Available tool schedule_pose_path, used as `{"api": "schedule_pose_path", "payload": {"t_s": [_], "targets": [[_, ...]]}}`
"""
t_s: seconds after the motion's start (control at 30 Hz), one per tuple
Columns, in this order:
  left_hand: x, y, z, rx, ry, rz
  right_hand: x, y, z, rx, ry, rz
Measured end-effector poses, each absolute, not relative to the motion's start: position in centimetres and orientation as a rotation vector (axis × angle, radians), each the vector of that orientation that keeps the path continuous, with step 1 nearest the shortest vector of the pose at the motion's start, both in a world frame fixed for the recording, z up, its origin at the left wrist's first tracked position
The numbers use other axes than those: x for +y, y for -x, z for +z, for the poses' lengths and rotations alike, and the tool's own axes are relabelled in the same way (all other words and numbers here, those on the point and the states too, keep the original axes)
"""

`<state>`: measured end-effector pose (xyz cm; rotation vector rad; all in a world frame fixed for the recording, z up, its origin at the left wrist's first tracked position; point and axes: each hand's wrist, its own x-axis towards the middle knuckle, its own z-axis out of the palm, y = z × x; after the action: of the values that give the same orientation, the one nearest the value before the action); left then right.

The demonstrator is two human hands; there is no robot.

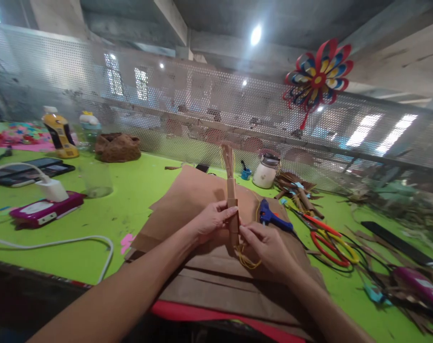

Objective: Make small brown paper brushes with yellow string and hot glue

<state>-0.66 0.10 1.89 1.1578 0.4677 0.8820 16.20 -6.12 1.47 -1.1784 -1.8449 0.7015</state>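
Observation:
I hold a rolled brown paper stick [231,190] upright over sheets of brown paper [191,200]. My left hand [211,220] is closed round its lower part from the left. My right hand [264,245] pinches its base from the right, where a loose yellow string [245,259] hangs and coils onto the paper. The top of the stick is frayed into strips.
A blue glue gun [272,216] lies just right of the hands, with red and yellow scissors [327,243] and cables beyond. A white jar [264,174], a phone on a charger [46,207], a white cable [59,243] and a paper pinwheel [318,78] on the mesh screen surround the green table [130,200].

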Motion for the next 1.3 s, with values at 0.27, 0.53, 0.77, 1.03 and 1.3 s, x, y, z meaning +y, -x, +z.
{"api": "schedule_pose_path", "payload": {"t_s": [0.27, 0.53, 0.77, 1.03, 1.3], "targets": [[-0.7, 0.1, 1.4, 0.432, -1.143, 0.761, -5.9, -16.7, 2.7, -1.863, 1.006, 0.180], [-1.0, 0.1, 1.4, 0.450, -1.215, 0.685, -5.8, -17.0, 2.6, -1.878, 0.999, 0.207], [-1.2, -0.4, 1.3, 0.334, -1.153, 0.702, -5.7, -16.9, 2.7, -1.865, 0.978, 0.232], [-1.1, -1.0, 0.6, 0.349, -1.113, 0.714, -5.5, -16.7, 2.0, -1.869, 1.008, 0.227], [-1.5, -1.2, 0.6, 0.424, -1.071, 0.671, -5.3, -16.8, 1.6, -1.934, 1.016, 0.239]]}}
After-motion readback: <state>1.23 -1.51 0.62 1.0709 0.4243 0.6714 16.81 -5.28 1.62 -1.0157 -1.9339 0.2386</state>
